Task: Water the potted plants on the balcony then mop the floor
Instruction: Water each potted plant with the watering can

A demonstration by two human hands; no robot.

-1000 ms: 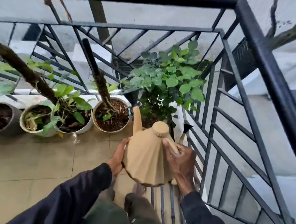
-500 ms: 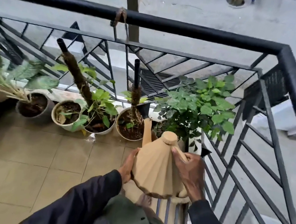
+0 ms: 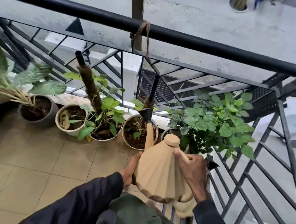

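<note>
watering can held over the pots at the balcony corner

the tan faceted watering can [image 3: 159, 173] sits at lower centre of the frame, gripped by both hands. the right hand [image 3: 192, 173] is closed around its handle on the right side; the left hand [image 3: 130, 167] lies flat against its left wall, fingers curved to the body. its black-tipped spout [image 3: 147, 115] points up-frame over a white pot [image 3: 136, 130] of dark soil. a row of potted plants [image 3: 95, 121] stands along the black railing [image 3: 155, 31] across mid-frame, on a beige tiled floor [image 3: 30, 161] at lower left. a street lies beyond the rail.
</note>
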